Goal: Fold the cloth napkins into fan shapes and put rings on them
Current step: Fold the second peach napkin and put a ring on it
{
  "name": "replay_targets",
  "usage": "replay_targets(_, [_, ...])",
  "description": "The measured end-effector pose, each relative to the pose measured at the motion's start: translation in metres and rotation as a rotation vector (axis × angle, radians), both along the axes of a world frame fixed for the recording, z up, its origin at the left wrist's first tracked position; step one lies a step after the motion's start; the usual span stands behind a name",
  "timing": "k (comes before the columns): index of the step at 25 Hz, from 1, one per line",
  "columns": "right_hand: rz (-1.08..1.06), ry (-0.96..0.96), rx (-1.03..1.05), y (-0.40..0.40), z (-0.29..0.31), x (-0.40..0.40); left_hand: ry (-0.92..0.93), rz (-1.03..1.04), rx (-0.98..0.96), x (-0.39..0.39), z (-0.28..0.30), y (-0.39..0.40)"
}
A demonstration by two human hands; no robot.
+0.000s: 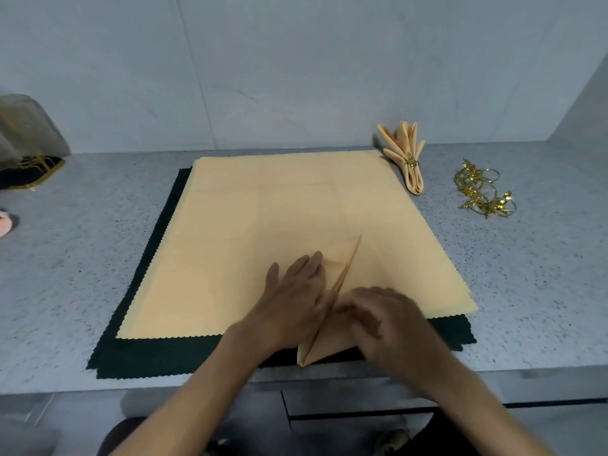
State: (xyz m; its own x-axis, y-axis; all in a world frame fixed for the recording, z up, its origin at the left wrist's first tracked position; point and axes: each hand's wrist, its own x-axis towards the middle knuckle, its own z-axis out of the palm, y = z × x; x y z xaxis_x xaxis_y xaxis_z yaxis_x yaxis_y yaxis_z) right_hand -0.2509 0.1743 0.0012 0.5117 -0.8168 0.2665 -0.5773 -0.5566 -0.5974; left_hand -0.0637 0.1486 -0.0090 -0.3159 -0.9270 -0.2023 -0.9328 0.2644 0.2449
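1. I have the peach cloth napkin being pleated (332,337) lying at the near edge of the speckled grey stone counter (82,258), its pointed near end overhanging the dark green scalloped cloth (131,357). I judge it sits that close so both wrists can work without reaching.

2. My left hand (296,297) lies flat, fingers straight, pressing down on the folded layers. That reads as pinning the pleats so they do not spring open.

3. My right hand (385,317) has its fingers curled and looks to be pinching the cloth beside the crease; motion blur keeps me from seeing exactly which layer it holds.

4. The napkin rests on top of the flat stack of peach napkins (279,209), which in turn lies on the green cloth. The stack serves as supply and work surface together.

5. A finished peach fan-folded napkin with a gold ring (406,156) stands at the far right corner of the stack, touching or just beside it, I cannot tell which; it seems parked out of the folding area.

6. The loose pile of gold leaf-ornamented napkin rings (483,192) waits to the right, well apart from the stack, on the side of my right hand.

7. My judgement: pleating is under way, ring not yet fitted.
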Motion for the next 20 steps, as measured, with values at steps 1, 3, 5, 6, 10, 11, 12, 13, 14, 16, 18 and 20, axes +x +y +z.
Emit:
replay_targets(1, [0.031,0.123,-0.037,-0.011,0.003,-0.019,-0.029,0.016,0.011,-0.006,-0.006,0.009])
replay_targets(3, [0.139,0.432,0.053,-0.028,0.012,-0.048,-0.056,0.053,-0.013,-0.014,-0.016,0.018])
replay_targets(5, [0.228,0.625,0.105,-0.04,0.015,-0.065,-0.06,0.087,-0.058,-0.018,-0.02,0.019])
replay_targets(6, [0.255,0.659,0.074,-0.043,0.014,-0.068,-0.071,0.095,-0.084,-0.019,-0.02,0.019])
replay_targets(10, [0.232,0.501,-0.236,-0.045,0.006,-0.056,-0.089,0.084,-0.141,-0.022,-0.025,0.018])
replay_targets(11, [0.202,0.45,-0.265,-0.049,0.005,-0.053,-0.068,0.086,-0.15,-0.022,-0.026,0.019])
replay_targets(12, [0.17,0.392,-0.257,-0.055,0.005,-0.049,-0.031,0.095,-0.168,-0.022,-0.027,0.019])
replay_targets(13, [0.149,0.338,-0.194,-0.062,0.006,-0.045,0.019,0.11,-0.198,-0.021,-0.028,0.019])
replay_targets(14, [0.134,0.284,-0.109,-0.068,0.008,-0.04,0.073,0.123,-0.249,-0.02,-0.028,0.02])
replay_targets(16, [0.088,0.17,0.064,-0.081,0.005,-0.035,0.169,0.119,-0.359,-0.019,-0.025,0.024])
replay_targets(18, [0.041,0.044,0.162,-0.091,-0.002,-0.034,0.254,0.112,-0.373,-0.018,-0.021,0.027])
replay_targets(20, [-0.001,-0.032,0.224,-0.095,-0.008,-0.034,0.275,0.113,-0.342,-0.017,-0.019,0.025])
